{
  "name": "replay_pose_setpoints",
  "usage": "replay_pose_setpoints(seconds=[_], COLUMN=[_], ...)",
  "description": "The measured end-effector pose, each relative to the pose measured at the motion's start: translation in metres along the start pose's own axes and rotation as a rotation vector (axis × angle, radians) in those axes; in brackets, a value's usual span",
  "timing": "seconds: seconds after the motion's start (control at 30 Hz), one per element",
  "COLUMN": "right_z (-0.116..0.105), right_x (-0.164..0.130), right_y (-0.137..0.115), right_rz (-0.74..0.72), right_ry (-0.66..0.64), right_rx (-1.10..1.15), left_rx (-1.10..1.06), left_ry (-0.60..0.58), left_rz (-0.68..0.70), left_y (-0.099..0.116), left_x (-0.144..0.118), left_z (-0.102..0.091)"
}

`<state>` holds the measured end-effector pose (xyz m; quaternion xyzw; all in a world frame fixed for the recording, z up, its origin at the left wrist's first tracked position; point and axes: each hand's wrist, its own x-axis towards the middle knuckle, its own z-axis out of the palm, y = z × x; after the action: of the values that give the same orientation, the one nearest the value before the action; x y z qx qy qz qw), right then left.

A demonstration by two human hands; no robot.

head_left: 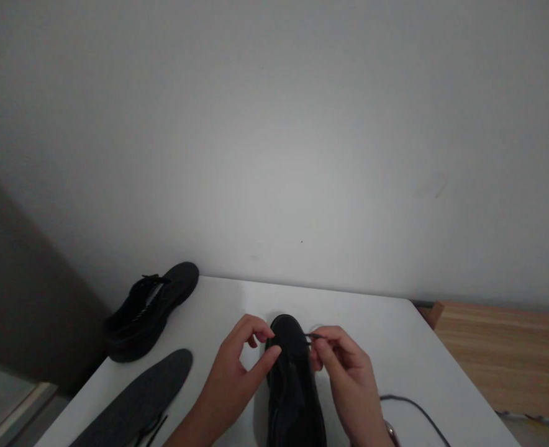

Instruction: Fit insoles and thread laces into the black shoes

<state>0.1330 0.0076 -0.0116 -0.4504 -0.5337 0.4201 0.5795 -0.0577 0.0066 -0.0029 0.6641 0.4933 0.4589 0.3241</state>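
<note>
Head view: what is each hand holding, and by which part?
Right hand pinches a lace end; left hand rests a thumb on the black shoe near its toe.

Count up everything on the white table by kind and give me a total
Black shoes: 2, one between the left hand and right hand, one at the far left corner
Dark insoles: 1
Loose dark laces or cords: 2, one right of the hands, one by the insole
Total: 5

Dim room — plain grey wall [302,124], white table [395,335], wooden surface [502,354] beside.
</note>
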Motion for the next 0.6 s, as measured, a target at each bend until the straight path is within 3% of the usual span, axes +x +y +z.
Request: replay_pose_setpoints(seconds=[0.1,0.17,0.37,0.6], right_z=[-0.008,-0.009,0.005,0.012], right_x=[0.011,0.017,0.027,0.025], right_y=[0.003,0.006,0.033,0.05], right_rz=[-0.079,-0.131,-0.114,-0.14], right_ry=[0.224,0.247,-0.07,-0.194], right_rx=[-0.056,-0.122,-0.201,-0.242], left_rx=[0.109,0.141,0.088,-0.267], left_ry=[-0.085,-0.145,-0.212,-0.258], left_rz=[-0.155,-0.208,-0.264,-0.395], left_y=[-0.019,-0.027,-0.03,-0.041], left_x=[-0.001,-0.004,-0.005,0.004], left_z=[0.009,0.016,0.025,0.008])
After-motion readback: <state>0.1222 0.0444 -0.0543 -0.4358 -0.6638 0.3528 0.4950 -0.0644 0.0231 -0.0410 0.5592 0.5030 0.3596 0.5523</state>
